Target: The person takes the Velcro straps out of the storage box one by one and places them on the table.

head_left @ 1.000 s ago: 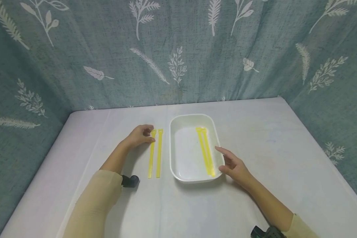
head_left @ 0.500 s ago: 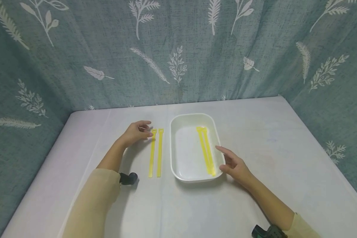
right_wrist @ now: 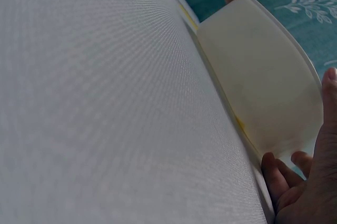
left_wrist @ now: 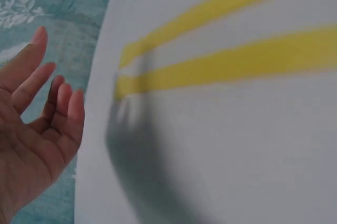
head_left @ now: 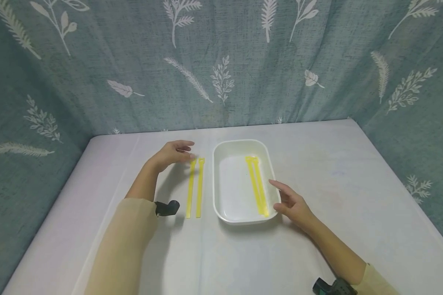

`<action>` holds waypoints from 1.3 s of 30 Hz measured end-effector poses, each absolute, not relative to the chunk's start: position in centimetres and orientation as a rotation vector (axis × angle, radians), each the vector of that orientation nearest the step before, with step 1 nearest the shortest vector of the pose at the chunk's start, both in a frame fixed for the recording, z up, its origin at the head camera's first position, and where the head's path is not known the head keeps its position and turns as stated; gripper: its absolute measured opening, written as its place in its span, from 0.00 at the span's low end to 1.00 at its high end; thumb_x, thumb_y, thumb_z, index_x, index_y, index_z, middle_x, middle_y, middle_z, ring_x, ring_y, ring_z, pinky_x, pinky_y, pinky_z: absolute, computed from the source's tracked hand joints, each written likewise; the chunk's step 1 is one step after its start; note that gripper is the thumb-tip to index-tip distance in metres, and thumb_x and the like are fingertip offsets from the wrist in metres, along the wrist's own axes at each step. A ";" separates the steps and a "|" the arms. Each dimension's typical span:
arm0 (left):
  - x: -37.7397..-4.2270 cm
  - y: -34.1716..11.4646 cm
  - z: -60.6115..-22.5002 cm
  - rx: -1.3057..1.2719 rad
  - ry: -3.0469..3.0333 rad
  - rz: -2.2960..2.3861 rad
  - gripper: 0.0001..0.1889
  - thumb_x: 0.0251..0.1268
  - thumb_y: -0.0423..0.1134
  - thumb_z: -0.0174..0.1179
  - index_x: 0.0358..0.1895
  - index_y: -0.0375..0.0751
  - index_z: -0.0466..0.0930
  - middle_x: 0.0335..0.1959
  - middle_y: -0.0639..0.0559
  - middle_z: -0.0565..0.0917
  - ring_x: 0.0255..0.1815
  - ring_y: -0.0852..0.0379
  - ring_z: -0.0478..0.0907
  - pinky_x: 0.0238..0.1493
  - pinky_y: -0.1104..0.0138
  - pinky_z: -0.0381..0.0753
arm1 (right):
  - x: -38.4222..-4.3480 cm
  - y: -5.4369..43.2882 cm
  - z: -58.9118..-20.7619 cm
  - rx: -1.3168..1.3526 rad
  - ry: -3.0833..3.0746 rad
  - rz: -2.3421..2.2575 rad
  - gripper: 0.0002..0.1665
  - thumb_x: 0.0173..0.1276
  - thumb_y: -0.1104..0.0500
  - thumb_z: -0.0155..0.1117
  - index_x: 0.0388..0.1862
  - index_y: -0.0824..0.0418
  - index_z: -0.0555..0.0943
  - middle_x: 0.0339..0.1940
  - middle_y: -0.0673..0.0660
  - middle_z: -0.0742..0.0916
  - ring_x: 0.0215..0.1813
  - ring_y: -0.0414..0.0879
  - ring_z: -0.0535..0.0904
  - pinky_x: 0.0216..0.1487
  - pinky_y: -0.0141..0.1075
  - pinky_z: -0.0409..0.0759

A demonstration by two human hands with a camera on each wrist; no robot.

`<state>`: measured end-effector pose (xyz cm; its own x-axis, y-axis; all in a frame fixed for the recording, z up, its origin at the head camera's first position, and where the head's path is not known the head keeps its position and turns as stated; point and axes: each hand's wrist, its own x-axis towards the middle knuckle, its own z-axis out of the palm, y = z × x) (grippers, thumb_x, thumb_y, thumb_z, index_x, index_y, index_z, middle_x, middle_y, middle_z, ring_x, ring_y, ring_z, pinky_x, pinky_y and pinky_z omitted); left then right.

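Observation:
Two flat yellow plastic strips, each with a slotted head, lie side by side on the table: a left strip (head_left: 190,192) and a right strip (head_left: 199,190). My left hand (head_left: 174,153) hovers over the head of the left strip. In the left wrist view, that hand (left_wrist: 42,134) is raised apart from the strips, its fingers loosely bent and holding nothing. A white tray (head_left: 225,219) stands to the right, with two more yellow strips (head_left: 257,188) lying inside it. My right hand (head_left: 293,209) holds the tray's right side at the rim, fingers against its outer wall (right_wrist: 258,71).
The table has a white cover (head_left: 336,176). Blue-green curtains with white leaf prints (head_left: 221,82) hang along its back and sides. A dark wrist camera (head_left: 167,208) sits on the left wrist, another dark device (head_left: 334,287) on the right.
My left hand first drew back to the left from the left strip's head, then lifted and moved away toward the far side. The right hand and the tray have kept their places.

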<state>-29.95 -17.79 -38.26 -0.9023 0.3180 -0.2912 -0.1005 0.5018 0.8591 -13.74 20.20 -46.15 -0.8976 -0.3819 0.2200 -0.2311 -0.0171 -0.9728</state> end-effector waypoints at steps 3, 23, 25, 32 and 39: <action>-30.2 -17.6 -37.5 0.183 2.314 1.418 0.34 0.60 0.40 0.64 0.69 0.40 0.63 0.68 0.39 0.65 0.66 0.44 0.66 0.65 0.53 0.67 | -13.7 20.2 -46.1 -0.656 2.127 -2.055 0.35 0.67 0.65 0.59 0.71 0.63 0.60 0.69 0.76 0.63 0.58 0.39 0.77 0.50 0.34 0.80; -31.4 -12.5 -33.4 0.244 2.226 1.510 0.31 0.62 0.40 0.64 0.68 0.46 0.65 0.66 0.47 0.68 0.65 0.50 0.68 0.65 0.59 0.68 | -13.7 20.3 -46.3 -0.691 2.144 -2.036 0.35 0.67 0.67 0.59 0.71 0.65 0.59 0.69 0.75 0.63 0.60 0.39 0.75 0.50 0.32 0.80; -31.3 -11.8 -33.2 0.250 2.231 1.517 0.30 0.62 0.40 0.63 0.68 0.45 0.66 0.66 0.47 0.69 0.65 0.50 0.68 0.65 0.59 0.69 | -13.7 20.3 -46.3 -0.702 2.139 -2.039 0.35 0.67 0.67 0.58 0.72 0.65 0.59 0.70 0.75 0.62 0.61 0.40 0.75 0.51 0.33 0.80; -31.1 -9.1 -33.3 0.292 2.189 1.538 0.29 0.62 0.38 0.63 0.67 0.42 0.67 0.64 0.44 0.70 0.62 0.49 0.71 0.62 0.59 0.72 | -13.8 20.1 -46.3 -0.710 2.156 -2.038 0.35 0.67 0.69 0.58 0.71 0.65 0.59 0.70 0.75 0.62 0.60 0.41 0.75 0.51 0.33 0.80; -30.7 -6.4 -33.8 0.301 2.109 1.556 0.26 0.60 0.36 0.64 0.64 0.43 0.71 0.62 0.44 0.71 0.59 0.51 0.73 0.58 0.62 0.76 | -13.8 20.2 -46.4 -0.706 2.149 -2.040 0.35 0.67 0.65 0.60 0.71 0.65 0.59 0.70 0.74 0.61 0.61 0.39 0.74 0.51 0.33 0.80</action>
